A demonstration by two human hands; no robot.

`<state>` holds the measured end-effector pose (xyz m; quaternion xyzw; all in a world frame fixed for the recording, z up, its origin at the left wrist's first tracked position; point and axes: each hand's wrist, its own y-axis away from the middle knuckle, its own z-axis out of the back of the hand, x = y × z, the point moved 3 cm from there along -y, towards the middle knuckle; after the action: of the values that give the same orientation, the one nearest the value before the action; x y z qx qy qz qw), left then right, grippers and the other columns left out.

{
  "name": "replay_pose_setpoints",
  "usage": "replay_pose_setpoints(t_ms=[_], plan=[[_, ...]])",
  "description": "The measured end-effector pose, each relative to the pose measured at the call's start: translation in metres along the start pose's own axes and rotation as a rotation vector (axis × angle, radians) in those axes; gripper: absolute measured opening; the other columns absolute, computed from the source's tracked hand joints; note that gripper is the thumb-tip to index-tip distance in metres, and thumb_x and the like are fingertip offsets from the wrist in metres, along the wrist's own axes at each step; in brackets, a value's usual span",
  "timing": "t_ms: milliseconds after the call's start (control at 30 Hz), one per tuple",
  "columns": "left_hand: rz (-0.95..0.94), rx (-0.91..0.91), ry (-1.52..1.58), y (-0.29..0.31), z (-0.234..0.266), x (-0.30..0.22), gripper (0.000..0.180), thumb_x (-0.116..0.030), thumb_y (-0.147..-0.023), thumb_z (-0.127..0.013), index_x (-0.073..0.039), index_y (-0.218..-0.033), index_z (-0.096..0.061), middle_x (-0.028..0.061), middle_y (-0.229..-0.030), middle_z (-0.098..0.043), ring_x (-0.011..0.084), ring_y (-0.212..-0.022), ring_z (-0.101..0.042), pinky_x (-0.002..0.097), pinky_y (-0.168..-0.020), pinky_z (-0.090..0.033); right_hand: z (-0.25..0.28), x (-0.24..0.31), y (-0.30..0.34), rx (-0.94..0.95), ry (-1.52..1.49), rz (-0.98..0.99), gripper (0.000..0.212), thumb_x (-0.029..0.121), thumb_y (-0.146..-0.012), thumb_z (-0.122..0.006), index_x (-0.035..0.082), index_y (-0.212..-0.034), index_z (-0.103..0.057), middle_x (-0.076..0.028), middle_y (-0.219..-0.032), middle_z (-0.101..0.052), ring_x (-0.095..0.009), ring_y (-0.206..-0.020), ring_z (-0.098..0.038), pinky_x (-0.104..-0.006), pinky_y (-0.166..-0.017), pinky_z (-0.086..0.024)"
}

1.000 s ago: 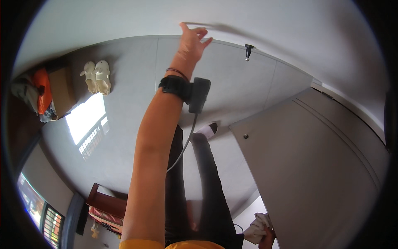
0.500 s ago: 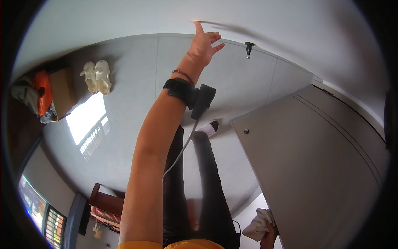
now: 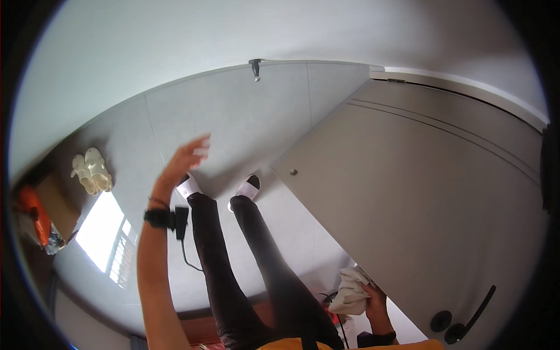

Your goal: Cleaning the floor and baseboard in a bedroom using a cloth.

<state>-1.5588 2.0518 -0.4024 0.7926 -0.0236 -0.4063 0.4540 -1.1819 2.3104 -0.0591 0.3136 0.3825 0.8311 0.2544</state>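
A: Status of the hands?

B: Left hand [image 3: 185, 158] is raised, fingers spread, holding nothing, apart from the wall. It hangs over the grey floor [image 3: 233, 116] near 10 o'clock of centre. Black wrist device [image 3: 166, 217] with a cable sits on that forearm.

A: Right?

B: Right hand [image 3: 373, 300] at 5 o'clock, clenched on a white cloth [image 3: 350, 291], just beside the grey door [image 3: 420, 198]. Lever handle [image 3: 469, 318] is further right, well apart.

A: Step?

B: Looks like wiping the door, between strokes. Next move likely calls for bringing the cloth flat against the panel.

A: Other items?

B: Pale slippers [image 3: 91, 171] on the floor at 9 o'clock.
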Motion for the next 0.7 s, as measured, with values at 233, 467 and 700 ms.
replay_pose_setpoints(t_ms=[233, 467, 700], plan=[[0.363, -0.403, -0.753, 0.168, 0.026, 0.165, 0.04, -0.035, -0.061, -0.073, -0.002, -0.048, -0.057, 0.0097, -0.043, -0.053, 0.0167, -0.039, -0.051, 0.032, -0.041, -0.041, -0.002, 0.007, 0.005, 0.082, 0.127, 0.08, 0.053, 0.007, -0.07, -0.057, 0.001, -0.12, -0.042, -0.011, -0.117, -0.048, -0.023, -0.109, -0.047, -0.034, -0.092, -0.038], [0.355, -0.314, -0.799, 0.297, 0.033, 0.188, 0.075, -0.02, -0.055, -0.079, -0.001, -0.119, -0.044, 0.019, -0.099, -0.051, 0.0336, -0.1, -0.043, 0.0388, -0.089, -0.037, -0.006, 0.019, 0.017, 0.184, -0.141, 0.093, 0.051, 0.008, -0.069, -0.061, 0.0, -0.117, -0.044, -0.011, -0.11, -0.051, -0.022, -0.101, -0.051, -0.0327, -0.085, -0.043], [0.514, -0.21, -0.293, 0.272, -0.002, 0.029, 0.043, -0.021, -0.079, -0.058, -0.006, -0.117, -0.047, 0.0098, -0.093, -0.057, 0.0189, -0.08, -0.058, 0.0314, -0.066, -0.047, 0.016, 0.022, 0.041, 0.123, -0.208, 0.186, 0.062, 0.003, -0.068, -0.063, 0.005, -0.124, -0.035, -0.012, -0.102, -0.055, -0.022, -0.087, -0.059, -0.0332, -0.07, -0.052]])
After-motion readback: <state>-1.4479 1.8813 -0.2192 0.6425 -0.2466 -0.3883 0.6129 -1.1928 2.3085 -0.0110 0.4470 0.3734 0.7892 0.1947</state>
